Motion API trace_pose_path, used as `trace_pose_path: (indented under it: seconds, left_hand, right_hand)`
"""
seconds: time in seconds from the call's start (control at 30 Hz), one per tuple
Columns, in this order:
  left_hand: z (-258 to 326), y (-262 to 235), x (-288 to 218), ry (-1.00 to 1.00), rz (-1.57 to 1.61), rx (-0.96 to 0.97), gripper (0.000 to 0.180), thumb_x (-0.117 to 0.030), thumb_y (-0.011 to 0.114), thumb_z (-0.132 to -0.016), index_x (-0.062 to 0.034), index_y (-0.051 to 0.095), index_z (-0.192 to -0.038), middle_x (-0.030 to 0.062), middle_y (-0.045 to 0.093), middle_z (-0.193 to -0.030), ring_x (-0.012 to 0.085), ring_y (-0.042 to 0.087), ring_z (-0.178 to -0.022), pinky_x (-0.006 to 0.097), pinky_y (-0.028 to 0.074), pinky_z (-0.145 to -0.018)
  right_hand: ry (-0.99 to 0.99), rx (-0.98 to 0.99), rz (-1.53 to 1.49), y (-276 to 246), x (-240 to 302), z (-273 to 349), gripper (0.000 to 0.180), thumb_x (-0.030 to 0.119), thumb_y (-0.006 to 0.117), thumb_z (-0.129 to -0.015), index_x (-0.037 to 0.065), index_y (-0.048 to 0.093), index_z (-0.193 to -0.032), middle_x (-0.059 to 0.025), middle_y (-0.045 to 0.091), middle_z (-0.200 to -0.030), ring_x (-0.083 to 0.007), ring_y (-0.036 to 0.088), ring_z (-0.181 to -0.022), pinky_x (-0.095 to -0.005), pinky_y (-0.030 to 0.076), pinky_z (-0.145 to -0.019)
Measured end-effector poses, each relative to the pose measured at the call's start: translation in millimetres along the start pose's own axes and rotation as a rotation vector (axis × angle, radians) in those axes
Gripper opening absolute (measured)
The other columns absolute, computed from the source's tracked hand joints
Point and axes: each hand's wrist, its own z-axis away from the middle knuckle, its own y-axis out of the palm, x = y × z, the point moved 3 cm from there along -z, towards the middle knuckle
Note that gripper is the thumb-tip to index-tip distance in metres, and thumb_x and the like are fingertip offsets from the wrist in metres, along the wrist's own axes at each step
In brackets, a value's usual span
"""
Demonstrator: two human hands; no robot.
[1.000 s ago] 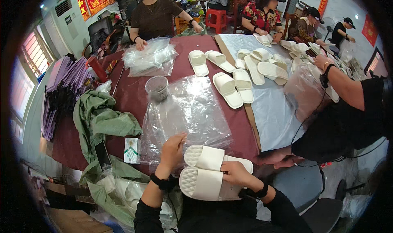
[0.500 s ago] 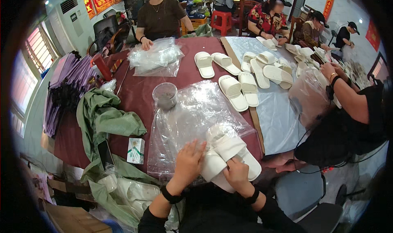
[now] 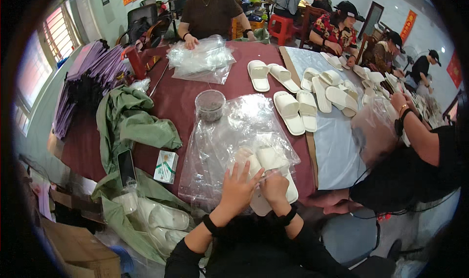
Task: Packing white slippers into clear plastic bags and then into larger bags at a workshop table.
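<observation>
A pair of white slippers [image 3: 266, 163] lies stacked at the near edge of the dark red table [image 3: 171, 102], its toe end inside a clear plastic bag [image 3: 229, 131]. My left hand [image 3: 238, 189] presses on the slippers and the bag's mouth with fingers spread. On the pair's near end my right hand [image 3: 274, 189] keeps a grip. Both wrists wear black bands.
A round clear container [image 3: 210, 104] stands beyond the bags. A green cloth [image 3: 129, 124], a phone [image 3: 127, 166] and a small green-white box [image 3: 166, 166] lie to the left. More white slippers [image 3: 298, 109] cover the right side. A person [image 3: 415, 156] works at my right, another person [image 3: 210, 14] opposite.
The slipper pair has gone from in front of me forward into the clear bag. Both hands moved forward with it.
</observation>
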Motion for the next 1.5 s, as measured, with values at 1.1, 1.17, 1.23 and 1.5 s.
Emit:
trace_pose_path:
  seconds: [1.1, 1.17, 1.23, 1.5]
  left_hand:
    - [39, 21, 64, -0.688, 0.797, -0.383, 0.029, -0.012, 0.058, -0.087, -0.005, 0.056, -0.116, 0.0162, 0.053, -0.11, 0.0294, 0.054, -0.103, 0.035, 0.046, -0.083]
    - [33, 25, 61, -0.766, 1.068, -0.423, 0.028, -0.009, 0.058, -0.087, -0.0048, 0.057, -0.115, 0.0141, 0.053, -0.109, 0.0257, 0.055, -0.102, 0.033, 0.046, -0.081]
    - [29, 22, 60, -0.827, 0.973, -0.453, 0.03, -0.003, 0.059, -0.083, -0.0045, 0.058, -0.113, 0.0104, 0.053, -0.106, 0.0199, 0.054, -0.097, 0.029, 0.046, -0.077]
    - [25, 8, 46, -0.508, 0.7, -0.261, 0.049, 0.005, 0.058, -0.072, -0.0072, 0.058, -0.12, 0.0114, 0.052, -0.104, 0.0203, 0.052, -0.079, 0.027, 0.045, -0.067]
  right_hand:
    - [-0.163, 0.341, -0.829, -61, -46, 38, 0.026, 0.013, 0.065, -0.078, 0.005, 0.067, -0.103, -0.0138, 0.066, -0.101, -0.024, 0.066, -0.086, -0.0293, 0.05, -0.074]
    - [-0.202, 0.411, -0.773, -61, -40, 37, 0.025, 0.013, 0.064, -0.078, 0.005, 0.067, -0.101, -0.0145, 0.066, -0.097, -0.0267, 0.066, -0.083, -0.0297, 0.05, -0.072]
    - [-0.234, 0.368, -0.815, -66, -29, 32, 0.023, 0.013, 0.063, -0.078, 0.005, 0.067, -0.099, -0.015, 0.066, -0.095, -0.0286, 0.066, -0.082, -0.0303, 0.05, -0.07]
    - [-0.161, 0.118, -0.421, -64, -20, 16, 0.014, 0.014, 0.062, -0.071, 0.004, 0.063, -0.08, -0.0114, 0.06, -0.077, -0.0342, 0.059, -0.068, -0.0402, 0.047, -0.058]
